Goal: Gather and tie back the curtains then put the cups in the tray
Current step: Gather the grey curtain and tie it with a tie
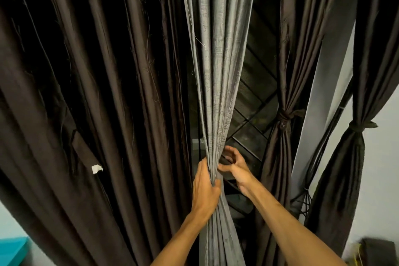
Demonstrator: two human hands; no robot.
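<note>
gripping grey curtain (216, 71), left hand (204, 188); right hand (235, 165) seemingly pinching a dark tie (226, 159)

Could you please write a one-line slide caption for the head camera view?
Left hand grips the gathered grey curtain, right hand curled against its side; a brown curtain hangs tied nearby.

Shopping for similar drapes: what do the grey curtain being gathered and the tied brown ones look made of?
Grey curtain: woven fabric with a slubby, silk-like sheen, probably synthetic. Tied brown curtains: smooth satiny cloth, glossy along the folds; fibre unclear.
</note>
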